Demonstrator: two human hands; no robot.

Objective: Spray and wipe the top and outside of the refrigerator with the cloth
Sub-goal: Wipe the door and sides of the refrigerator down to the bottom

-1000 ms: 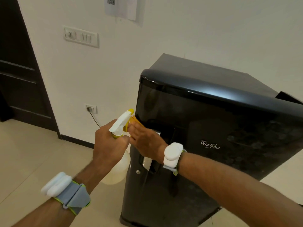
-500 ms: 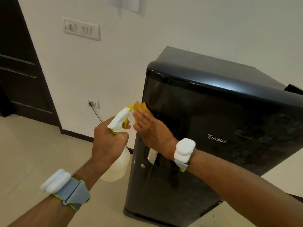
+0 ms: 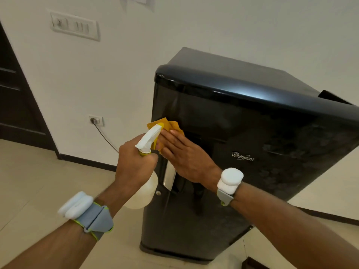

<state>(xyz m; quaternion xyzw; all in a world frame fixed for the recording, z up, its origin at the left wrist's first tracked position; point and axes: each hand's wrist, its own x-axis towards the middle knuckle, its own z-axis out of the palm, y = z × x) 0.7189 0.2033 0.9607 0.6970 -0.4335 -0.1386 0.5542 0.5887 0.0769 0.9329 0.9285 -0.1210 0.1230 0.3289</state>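
Wiping is the step in hand. The refrigerator (image 3: 252, 123), a black unit, stands on the floor (image 3: 38, 181) with its back to a pale wall (image 3: 213, 26). Its door faces the camera.

The cloth (image 3: 172, 124), yellow-orange and bunched, lies against the upper door near the hinge-free edge, above the door handle (image 3: 170, 175). The right hand (image 3: 182, 152) lies flat on it, fingers straight and together. It presses rather than grips, likely to spread pressure over the glossy panel.

The spray bottle (image 3: 149, 138) is just beside the cloth, nozzle toward the door. The left hand (image 3: 134, 164) is curled round its neck and holds it ready close to the work. The two hands are almost touching.

Wrist bands (image 3: 85, 212) with white pods sit on both forearms.

Judged progress: the door edge is being wiped, and the top and sides probably still need attention, though no wet marks show either way.

Hidden or unclear:
- Most of the cloth is under the right palm and behind the bottle's head.
- I cannot tell whether a finger is on the trigger.
- The bottle's body is pale, partly behind the left hand, and its fill level is unreadable.
- The refrigerator's far side and back are out of sight.
- The frame is slightly motion-blurred.

Beyond: a socket (image 3: 96, 120) with a lead plugged in, a switch panel (image 3: 74, 26) and a dark door (image 3: 15, 105).
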